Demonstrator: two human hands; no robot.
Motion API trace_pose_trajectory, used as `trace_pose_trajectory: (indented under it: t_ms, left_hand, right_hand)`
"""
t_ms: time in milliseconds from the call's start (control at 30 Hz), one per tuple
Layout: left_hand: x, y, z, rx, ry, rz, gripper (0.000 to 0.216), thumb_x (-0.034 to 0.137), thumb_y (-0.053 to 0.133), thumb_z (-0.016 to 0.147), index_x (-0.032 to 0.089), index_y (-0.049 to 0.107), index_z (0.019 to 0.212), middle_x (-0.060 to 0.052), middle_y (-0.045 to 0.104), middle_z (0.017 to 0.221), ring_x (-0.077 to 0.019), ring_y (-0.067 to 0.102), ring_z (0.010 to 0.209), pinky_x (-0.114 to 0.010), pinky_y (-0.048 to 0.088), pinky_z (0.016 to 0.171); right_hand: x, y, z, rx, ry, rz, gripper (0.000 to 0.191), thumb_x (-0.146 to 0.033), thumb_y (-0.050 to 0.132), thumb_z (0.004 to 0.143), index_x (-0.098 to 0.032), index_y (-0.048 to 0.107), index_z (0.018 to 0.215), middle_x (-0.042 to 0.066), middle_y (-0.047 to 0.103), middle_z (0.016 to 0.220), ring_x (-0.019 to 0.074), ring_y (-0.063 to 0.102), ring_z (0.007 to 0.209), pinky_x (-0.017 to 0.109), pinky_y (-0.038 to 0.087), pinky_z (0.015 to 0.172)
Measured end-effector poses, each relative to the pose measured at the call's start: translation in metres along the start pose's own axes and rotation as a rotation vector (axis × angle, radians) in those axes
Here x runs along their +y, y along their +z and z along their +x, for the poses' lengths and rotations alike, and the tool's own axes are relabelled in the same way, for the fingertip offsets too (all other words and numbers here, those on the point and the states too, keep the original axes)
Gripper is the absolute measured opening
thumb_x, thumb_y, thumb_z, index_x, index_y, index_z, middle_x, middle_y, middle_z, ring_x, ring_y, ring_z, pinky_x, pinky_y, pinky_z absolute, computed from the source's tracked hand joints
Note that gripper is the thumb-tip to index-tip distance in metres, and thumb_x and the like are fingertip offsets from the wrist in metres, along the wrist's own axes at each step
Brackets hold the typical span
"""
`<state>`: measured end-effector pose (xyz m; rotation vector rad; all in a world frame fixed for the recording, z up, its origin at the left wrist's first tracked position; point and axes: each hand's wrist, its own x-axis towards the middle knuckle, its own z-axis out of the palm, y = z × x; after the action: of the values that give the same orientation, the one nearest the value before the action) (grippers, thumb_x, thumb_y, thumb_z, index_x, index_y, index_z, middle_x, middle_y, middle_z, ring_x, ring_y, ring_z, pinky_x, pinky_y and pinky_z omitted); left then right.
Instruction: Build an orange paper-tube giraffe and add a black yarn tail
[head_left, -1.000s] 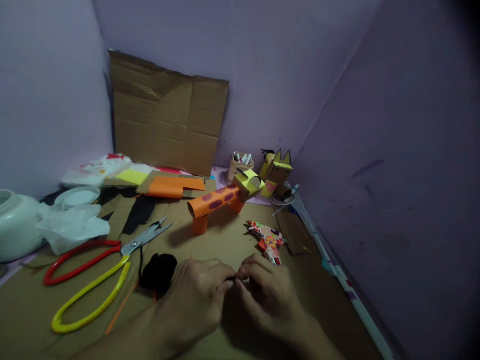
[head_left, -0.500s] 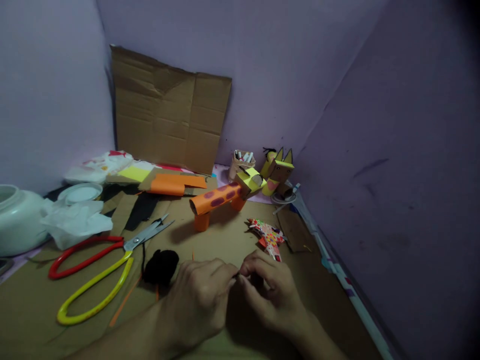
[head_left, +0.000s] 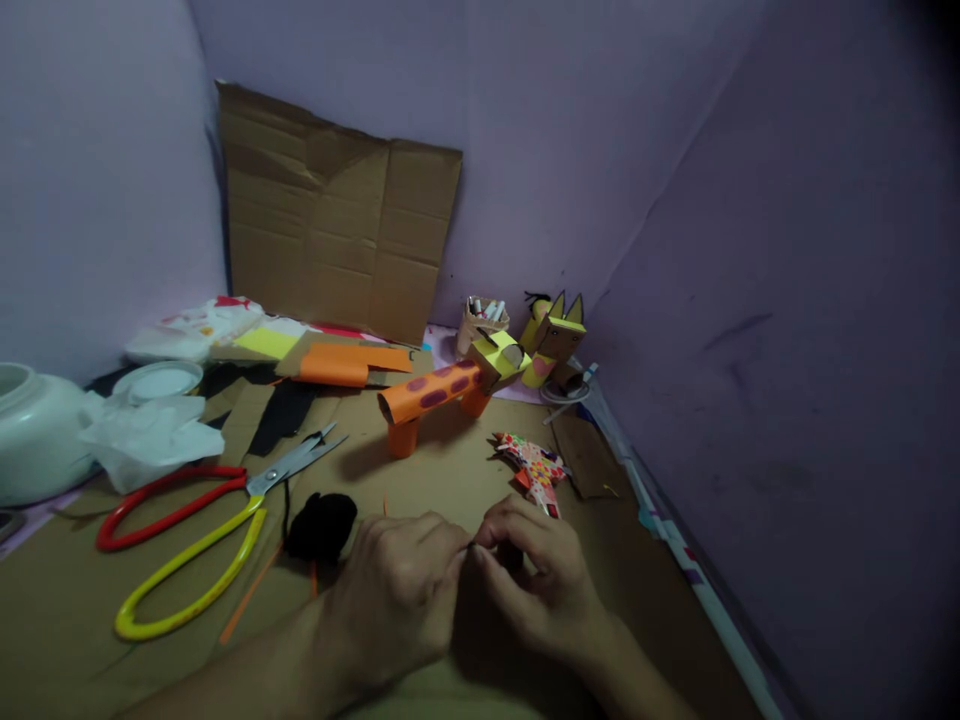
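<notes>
I log left hand and right hand pinching a dark scrap, near side: fingerwork step, next needing steadiness, I judge.

Brown cardboard worktop carries open scissors, black bundle, spotted orange figure, floral-patterned piece, orange strip.

We have the yarn ball just left of our left grip; farther left lie the scissors, with the jar beyond them. Just ahead of our right grip sits a craft piece. Farther ahead, an animal figure stands on flat cardboard, and behind it we see the pen holder and a second figure.
</notes>
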<state>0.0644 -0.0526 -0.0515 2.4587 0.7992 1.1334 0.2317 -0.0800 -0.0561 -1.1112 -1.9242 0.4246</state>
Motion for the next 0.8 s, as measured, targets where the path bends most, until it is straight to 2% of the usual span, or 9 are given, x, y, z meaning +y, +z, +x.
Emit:
trace_pose_trajectory:
  t_ms: [133,233,300,367,400,467,533,667,800]
  left_hand:
    - [-0.001,-0.002,0.003,-0.010,-0.066,-0.045,0.018,0.010,0.046,0.078,0.015,0.063,0.072,-0.002,0.062,0.060,-0.0132,0.059,0.053,-0.023,0.043,0.049]
    - [-0.004,-0.009,0.009,0.035,-0.165,-0.057,0.017,0.010,0.050,0.075,0.016,0.065,0.070,-0.001,0.065,0.060,-0.0119,0.060,0.055,-0.022,0.044,0.052]
    - [-0.008,-0.017,0.015,0.075,-0.215,-0.041,0.017,0.012,0.052,0.074,0.016,0.067,0.068,0.000,0.066,0.060,-0.0110,0.060,0.055,-0.021,0.044,0.053]
    - [-0.014,-0.027,0.019,0.118,-0.254,0.003,0.016,0.014,0.053,0.073,0.017,0.068,0.068,0.001,0.067,0.060,-0.0110,0.061,0.054,-0.021,0.044,0.052]
    - [-0.018,-0.033,0.022,0.152,-0.272,0.038,0.016,0.015,0.054,0.072,0.018,0.069,0.069,0.002,0.068,0.061,-0.0116,0.062,0.054,-0.021,0.045,0.052]
    - [-0.026,-0.044,0.026,0.225,-0.316,0.118,0.016,0.018,0.054,0.072,0.019,0.070,0.072,0.001,0.071,0.065,-0.0136,0.064,0.058,-0.023,0.046,0.053]
    - [-0.035,-0.053,0.029,0.282,-0.366,0.188,0.018,0.021,0.054,0.072,0.020,0.072,0.075,0.000,0.072,0.069,-0.0155,0.065,0.061,-0.024,0.046,0.055]
    - [-0.047,-0.061,0.033,0.295,-0.460,0.242,0.020,0.025,0.054,0.072,0.022,0.073,0.077,0.000,0.071,0.068,-0.0157,0.062,0.057,-0.025,0.044,0.052]
    - [-0.054,-0.062,0.034,0.292,-0.518,0.239,0.022,0.026,0.053,0.072,0.024,0.073,0.080,0.000,0.071,0.067,-0.0151,0.061,0.056,-0.024,0.043,0.052]
  right_hand:
    - [0.000,-0.005,0.001,-0.006,0.011,0.020,0.003,-0.017,0.057,0.077,-0.017,0.058,0.080,0.003,0.056,0.071,0.0121,0.052,0.058,0.023,0.039,0.052]
    - [0.008,-0.019,0.003,0.096,0.129,-0.037,0.014,-0.030,0.060,0.077,-0.018,0.060,0.084,0.004,0.060,0.078,0.0117,0.052,0.056,0.024,0.041,0.052]
    - [0.015,-0.033,0.004,0.231,0.351,-0.201,0.023,-0.041,0.056,0.079,-0.019,0.062,0.082,0.004,0.063,0.077,0.0138,0.055,0.057,0.025,0.041,0.053]
    - [0.021,-0.044,0.004,0.260,0.650,-0.442,0.035,-0.052,0.051,0.080,-0.020,0.064,0.075,0.005,0.065,0.070,0.0183,0.058,0.060,0.026,0.038,0.051]
    - [0.023,-0.048,0.004,0.206,0.788,-0.551,0.042,-0.057,0.048,0.079,-0.020,0.064,0.070,0.006,0.065,0.066,0.0206,0.059,0.061,0.027,0.035,0.049]
    - [0.024,-0.051,0.004,0.007,0.965,-0.683,0.051,-0.065,0.043,0.076,-0.021,0.063,0.060,0.009,0.065,0.061,0.0242,0.060,0.061,0.028,0.030,0.047]
    - [0.024,-0.047,0.005,-0.132,1.004,-0.706,0.051,-0.065,0.042,0.075,-0.021,0.064,0.063,0.010,0.066,0.063,0.0260,0.061,0.063,0.028,0.029,0.047]
    - [0.030,-0.037,0.011,-0.107,0.948,-0.685,0.034,-0.051,0.054,0.071,-0.021,0.065,0.082,0.009,0.068,0.074,0.0264,0.062,0.071,0.028,0.029,0.050]
    - [0.042,-0.037,0.010,0.019,0.987,-0.231,0.027,-0.045,0.056,0.066,-0.018,0.058,0.065,0.001,0.054,0.050,0.0176,0.054,0.051,0.026,0.031,0.047]
